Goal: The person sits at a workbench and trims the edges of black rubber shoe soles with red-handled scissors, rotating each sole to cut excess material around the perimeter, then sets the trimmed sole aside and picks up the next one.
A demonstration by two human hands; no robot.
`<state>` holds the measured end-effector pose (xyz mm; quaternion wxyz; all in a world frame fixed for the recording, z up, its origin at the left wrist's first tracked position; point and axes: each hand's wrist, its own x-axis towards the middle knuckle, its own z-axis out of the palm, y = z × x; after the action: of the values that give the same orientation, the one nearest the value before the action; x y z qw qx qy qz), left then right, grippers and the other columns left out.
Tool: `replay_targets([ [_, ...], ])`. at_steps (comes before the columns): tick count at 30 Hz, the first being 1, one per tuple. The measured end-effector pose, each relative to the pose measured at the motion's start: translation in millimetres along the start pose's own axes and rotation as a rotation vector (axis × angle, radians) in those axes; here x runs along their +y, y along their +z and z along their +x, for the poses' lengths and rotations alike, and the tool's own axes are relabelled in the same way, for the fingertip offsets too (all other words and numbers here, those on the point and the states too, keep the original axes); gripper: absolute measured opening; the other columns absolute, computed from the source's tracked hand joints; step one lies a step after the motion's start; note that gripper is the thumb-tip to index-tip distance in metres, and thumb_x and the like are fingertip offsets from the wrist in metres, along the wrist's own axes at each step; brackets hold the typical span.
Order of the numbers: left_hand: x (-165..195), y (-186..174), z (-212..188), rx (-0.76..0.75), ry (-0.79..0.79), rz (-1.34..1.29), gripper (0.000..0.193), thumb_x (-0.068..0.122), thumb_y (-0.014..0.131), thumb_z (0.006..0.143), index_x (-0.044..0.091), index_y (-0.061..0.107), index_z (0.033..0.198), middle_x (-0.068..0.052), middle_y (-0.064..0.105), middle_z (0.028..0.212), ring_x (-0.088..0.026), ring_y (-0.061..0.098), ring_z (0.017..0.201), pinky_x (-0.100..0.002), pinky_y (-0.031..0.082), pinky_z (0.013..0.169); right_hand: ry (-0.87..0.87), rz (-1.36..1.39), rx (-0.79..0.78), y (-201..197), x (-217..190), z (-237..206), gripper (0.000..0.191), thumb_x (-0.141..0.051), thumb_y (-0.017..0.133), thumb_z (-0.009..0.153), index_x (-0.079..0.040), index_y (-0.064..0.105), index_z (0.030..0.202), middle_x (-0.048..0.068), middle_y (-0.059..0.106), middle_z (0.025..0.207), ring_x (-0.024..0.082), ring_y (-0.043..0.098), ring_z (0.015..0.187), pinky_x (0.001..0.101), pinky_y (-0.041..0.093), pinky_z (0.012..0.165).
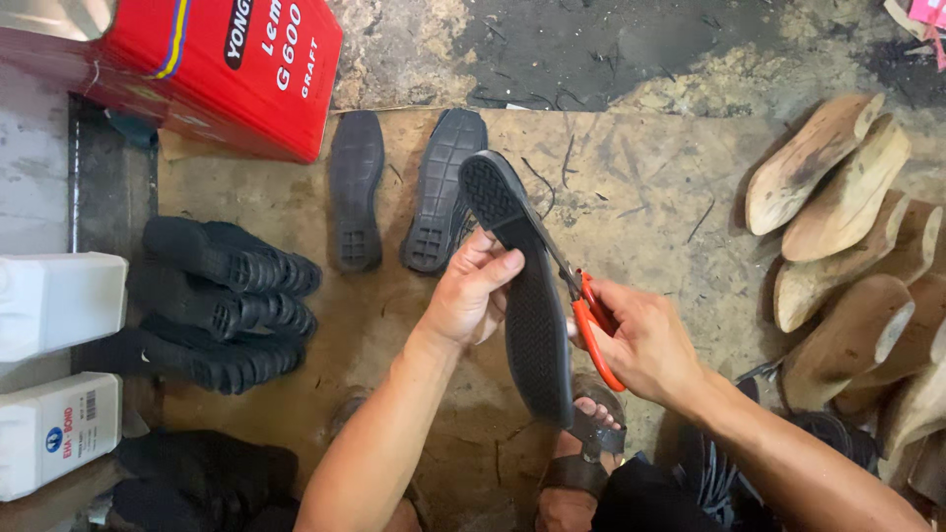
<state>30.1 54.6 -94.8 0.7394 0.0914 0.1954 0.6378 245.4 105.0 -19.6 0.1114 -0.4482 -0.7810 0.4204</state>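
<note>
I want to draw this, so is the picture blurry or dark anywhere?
Head view: mostly sharp and evenly lit; the sole and scissors are clear; the black pile at left is dark, with little detail; edges bend slightly from the wide lens; no strong glare.

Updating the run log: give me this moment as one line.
left hand: holds black shoe sole | right hand: orange-handled scissors at sole's edge | soles on board; wooden lasts right

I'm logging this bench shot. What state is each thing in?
Left hand: gripping the sole.
Right hand: closed on the scissors.
Sole: held up, tread facing the camera.
Scissors: blades at the sole's edge.
Two soles: lying flat, tread up.
Sole stack: piled.
Lasts: heaped.
Jugs: lying on their sides.
</note>
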Motion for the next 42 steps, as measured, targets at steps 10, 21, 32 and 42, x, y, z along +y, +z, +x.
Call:
replay_targets([
  [10,-11.4,3.2,0.9,-0.016,-0.038,0.057,0.028,0.002,0.064,0.104,0.006,0.062,0.132,-0.007,0.071,0.119,-0.018,0.07,0.107,-0.037,0.058,0.096,-0.051,-0.123,0.064,-2.6,12.9,-3.2,0.029,-0.031,0.071,0.09,-0.003,0.066,0.093,0.018,0.059,0.065,0.035,0.061,0.057,0.0433,0.048,0.055],
  [21,20.8,-3.3,5.5,0.051,0.115,0.123,0.031,0.013,0.055,0.111,0.005,0.053,0.141,-0.011,0.067,0.123,-0.029,0.07,0.111,-0.049,0.059,0.099,0.042,0.002,-0.106,-10.9,13.6,0.1,0.039,-0.04,0.077,0.081,-0.006,0.069,0.098,0.013,0.059,0.061,0.028,0.056,0.054,0.0392,0.046,0.052],
  [32,-6.2,7.6,-4.0,-0.099,0.047,0.119,0.032,0.009,0.053,0.112,0.007,0.052,0.143,-0.01,0.066,0.129,-0.023,0.066,0.118,-0.042,0.052,0.107,-0.247,-0.223,0.189,-9.7,-8.0,11.2,0.05,-0.049,0.076,0.082,-0.003,0.064,0.099,0.012,0.062,0.073,0.033,0.059,0.063,0.0435,0.043,0.063],
  [42,9.4,-2.6,-0.4,-0.1,0.039,0.413,0.035,0.006,0.057,0.108,0.006,0.055,0.143,-0.007,0.07,0.122,-0.019,0.067,0.11,-0.035,0.053,0.099,-0.068,-0.177,0.082,-22.8,-1.7,1.7,0.046,-0.047,0.082,0.076,-0.005,0.064,0.083,0.012,0.052,0.056,0.032,0.052,0.051,0.0432,0.043,0.052],
])
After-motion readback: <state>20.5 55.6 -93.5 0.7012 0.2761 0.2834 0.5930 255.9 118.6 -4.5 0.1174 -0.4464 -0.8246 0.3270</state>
